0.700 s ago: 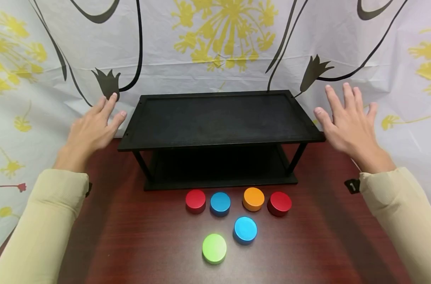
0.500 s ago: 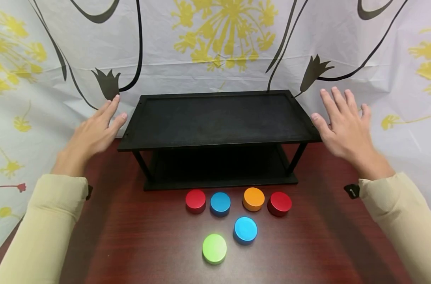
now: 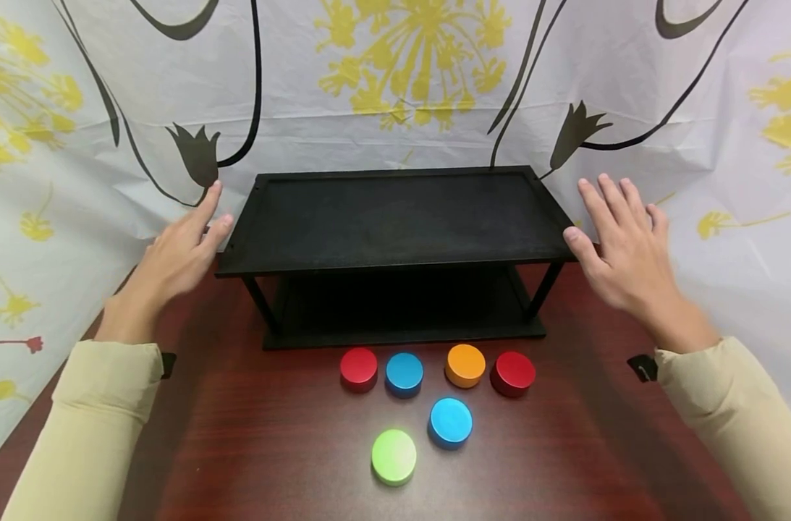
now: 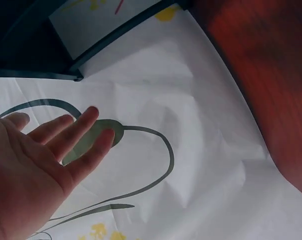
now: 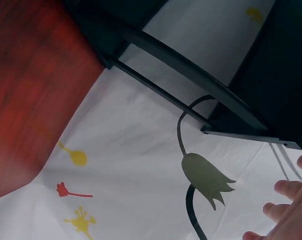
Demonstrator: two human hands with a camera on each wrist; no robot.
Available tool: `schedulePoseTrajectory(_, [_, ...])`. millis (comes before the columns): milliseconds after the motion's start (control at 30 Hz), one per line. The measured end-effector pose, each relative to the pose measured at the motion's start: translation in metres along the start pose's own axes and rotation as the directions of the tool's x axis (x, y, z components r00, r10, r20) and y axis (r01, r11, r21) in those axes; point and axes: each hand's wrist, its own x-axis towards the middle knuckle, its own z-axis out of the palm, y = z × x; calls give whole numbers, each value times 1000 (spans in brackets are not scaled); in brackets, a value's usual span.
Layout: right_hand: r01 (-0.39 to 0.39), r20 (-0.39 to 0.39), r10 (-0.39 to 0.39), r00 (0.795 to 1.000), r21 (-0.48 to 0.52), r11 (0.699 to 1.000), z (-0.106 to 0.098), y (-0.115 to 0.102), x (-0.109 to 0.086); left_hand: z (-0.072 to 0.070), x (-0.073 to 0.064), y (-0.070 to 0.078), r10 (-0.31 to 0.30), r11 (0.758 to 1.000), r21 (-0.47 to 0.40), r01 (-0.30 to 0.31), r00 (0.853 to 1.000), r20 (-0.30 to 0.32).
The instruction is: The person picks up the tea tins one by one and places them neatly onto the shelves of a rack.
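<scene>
A black two-tier shelf stands on the table between my hands. My left hand, fingers extended, hovers beside its left end with nothing held; the left wrist view shows the palm side of that hand. On the other side my right hand is spread with its thumb near the shelf's right edge; whether it touches, I cannot tell. Only some fingertips of it show in the right wrist view. In front of the shelf lie round caps: red, blue, orange, dark red, light blue and green.
The reddish-brown table extends in front of the shelf. A white cloth printed with yellow and grey flowers hangs behind and at both sides. The shelf's lower board sits on the table under the top one, with posts at the ends.
Both hands have come lower and nearer to me, and the right hand has also moved left toward the shelf. The shelf and the caps have stayed in place.
</scene>
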Motion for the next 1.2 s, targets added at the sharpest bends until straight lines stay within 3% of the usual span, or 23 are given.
schedulePoseTrajectory(167, [22,-32,-21,999,17,1000,3,0,-7,7,-7,1,70,996,-51,-69,998,4])
schedulePoseTrajectory(367, [74,-71,-73,995,11,997,9,-3,-15,16,-11,1,144,986,-80,-148,988,-49])
schedulePoseTrajectory(833, [154,-127,-146,981,60,986,12,-17,-32,25,-17,0,105,991,-73,-110,992,-71])
schedulePoseTrajectory(1200, [255,-237,-218,947,137,957,15,-34,-42,28,-20,0,88,992,-76,-97,990,-112])
